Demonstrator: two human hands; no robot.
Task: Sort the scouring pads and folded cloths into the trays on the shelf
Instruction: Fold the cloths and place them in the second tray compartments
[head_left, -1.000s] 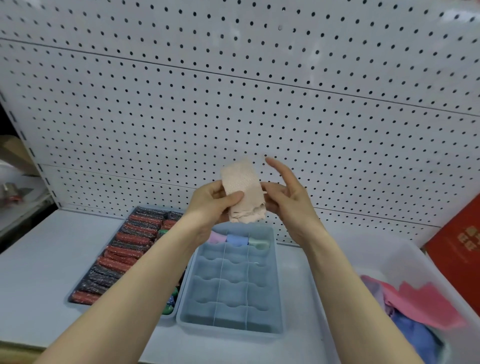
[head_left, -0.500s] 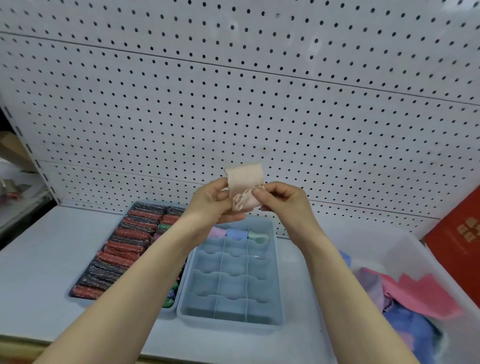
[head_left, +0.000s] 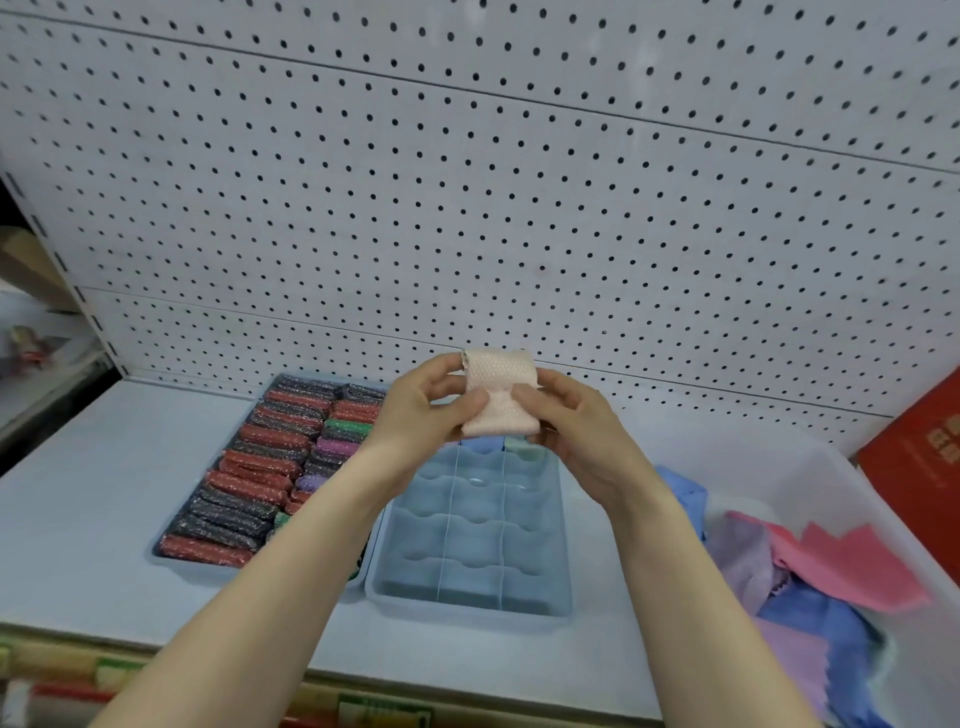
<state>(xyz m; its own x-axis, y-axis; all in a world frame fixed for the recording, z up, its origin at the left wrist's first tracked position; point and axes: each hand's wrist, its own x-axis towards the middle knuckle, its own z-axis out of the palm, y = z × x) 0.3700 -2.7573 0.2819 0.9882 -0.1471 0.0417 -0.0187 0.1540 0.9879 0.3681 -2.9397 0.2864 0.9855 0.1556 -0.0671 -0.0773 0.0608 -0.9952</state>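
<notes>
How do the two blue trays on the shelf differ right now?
The left tray is packed with rows of scouring pads; the divided tray holds only a few folded cloths at its far end. The divided tray has wavy compartment walls; none show in the left tray. Both sit side by side.

The pale peach, waffle-textured cloth (head_left: 500, 395) is now a compact, squat fold held between both hands, where a second ago it hung as a longer strip with a frayed lower edge dangling loose; that loose end is now tucked in and the bottom edge looks straight. The left hand (head_left: 423, 402) now pinches the cloth's left side with the thumb laid across its front. The right hand (head_left: 563, 415), which a second ago had its index finger stretched upward, now has its fingers curled round the cloth's right side, thumb on the front close to the left thumb. Both hands sit slightly lower, over the far end of the light blue divided plastic tray (head_left: 563, 525).
</notes>
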